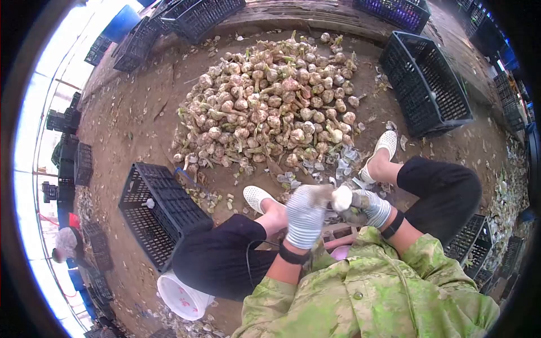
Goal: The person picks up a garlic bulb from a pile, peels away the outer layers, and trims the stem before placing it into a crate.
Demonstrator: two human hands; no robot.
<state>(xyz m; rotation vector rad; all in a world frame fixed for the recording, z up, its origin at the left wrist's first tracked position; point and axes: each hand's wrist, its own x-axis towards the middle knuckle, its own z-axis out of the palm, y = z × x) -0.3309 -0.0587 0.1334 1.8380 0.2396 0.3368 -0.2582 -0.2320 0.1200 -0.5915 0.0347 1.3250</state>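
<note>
A pale, peeled-looking garlic bulb is held in front of my lap, between my two hands. My right hand, in a striped work glove with dirty fingertips, is closed on the bulb from the right. Close by on the left, my left hand wears a similar glove. Its fingertips are blurred beside the bulb, so I cannot make out their grip. Beyond my feet lies a large heap of garlic bulbs with stalks and dirty skins. Loose papery skins lie between the heap and my hands.
A black plastic crate stands by my left knee, with a white bucket behind it. Another black crate sits beyond my right foot. More crates line the edges. At far left, a person bends near stacked crates.
</note>
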